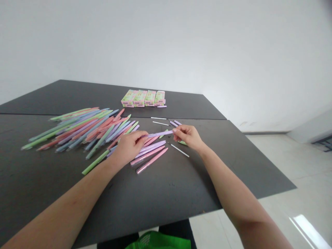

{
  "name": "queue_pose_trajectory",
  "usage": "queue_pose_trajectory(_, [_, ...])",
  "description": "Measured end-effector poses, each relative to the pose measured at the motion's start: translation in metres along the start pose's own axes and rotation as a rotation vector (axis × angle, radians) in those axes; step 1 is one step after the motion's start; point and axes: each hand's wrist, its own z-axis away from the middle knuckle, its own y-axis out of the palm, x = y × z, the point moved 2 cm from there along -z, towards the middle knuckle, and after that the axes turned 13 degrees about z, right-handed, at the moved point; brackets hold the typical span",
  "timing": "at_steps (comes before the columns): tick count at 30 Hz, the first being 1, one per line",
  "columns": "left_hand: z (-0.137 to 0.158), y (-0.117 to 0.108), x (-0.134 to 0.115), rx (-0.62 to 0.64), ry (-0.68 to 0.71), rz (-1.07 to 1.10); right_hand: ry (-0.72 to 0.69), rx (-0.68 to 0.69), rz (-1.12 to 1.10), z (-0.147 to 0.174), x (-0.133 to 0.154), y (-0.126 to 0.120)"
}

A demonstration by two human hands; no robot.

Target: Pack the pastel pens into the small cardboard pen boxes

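A slim purple pen (160, 133) spans the space between my two hands above the table. My left hand (131, 145) pinches its left end, and the fingertips of my right hand (187, 135) are closed on the right end. Whether it is one piece or two parts meeting, I cannot tell. Under and beside my left hand lie pink pens (153, 159) and purple pens (153, 148). A thin white refill (180, 150) with a dark tip rests below my right hand. Small purple caps (175, 123) and a green piece (182, 142) lie close to that hand.
A large pile of green, red, blue and purple pens (77, 129) spreads over the left of the dark table (160, 200). Several pink-and-green boxes (140, 98) stand in a row at the back. Two more white refills (160, 123) lie near the table seam.
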Motion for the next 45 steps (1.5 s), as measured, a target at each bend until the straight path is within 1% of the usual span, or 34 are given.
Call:
queue_pose_trajectory(5, [0.000,-0.001,-0.004,0.015,0.013,-0.009,0.078,0.047,-0.008,0.001,-0.001,0.004])
queue_pose_trajectory(9, [-0.001,-0.001,-0.004,0.012,-0.006,0.005,0.086,0.089,-0.029,0.001,0.001,0.003])
queue_pose_trajectory(11, [-0.001,-0.001,-0.002,0.009,-0.019,0.008,0.052,0.078,-0.066,0.001,0.003,0.001])
queue_pose_trajectory(16, [-0.002,-0.002,0.000,-0.007,-0.043,0.012,-0.112,-0.019,-0.076,0.000,0.003,-0.005])
queue_pose_trajectory(18, [-0.002,-0.002,-0.001,-0.002,-0.049,0.013,-0.131,-0.032,-0.060,-0.001,0.001,-0.006])
queue_pose_trajectory(24, [-0.001,-0.001,0.000,0.010,-0.028,0.020,-0.046,-0.039,0.007,-0.002,-0.004,-0.004])
queue_pose_trajectory(32, [-0.001,0.000,-0.002,0.009,0.032,-0.014,0.071,0.000,0.013,-0.002,-0.004,0.002])
queue_pose_trajectory(36, [-0.001,-0.001,-0.005,0.008,0.032,-0.008,0.110,0.023,0.073,0.000,-0.003,0.005])
queue_pose_trajectory(39, [-0.001,-0.001,-0.005,0.012,0.010,-0.003,0.122,0.052,0.072,0.000,-0.003,0.005])
queue_pose_trajectory(42, [-0.001,-0.001,-0.003,0.012,-0.020,-0.009,0.080,0.068,-0.003,0.000,-0.002,0.003])
queue_pose_trajectory(45, [-0.002,-0.002,-0.001,0.004,-0.033,-0.013,-0.046,0.027,-0.038,-0.001,-0.001,-0.002])
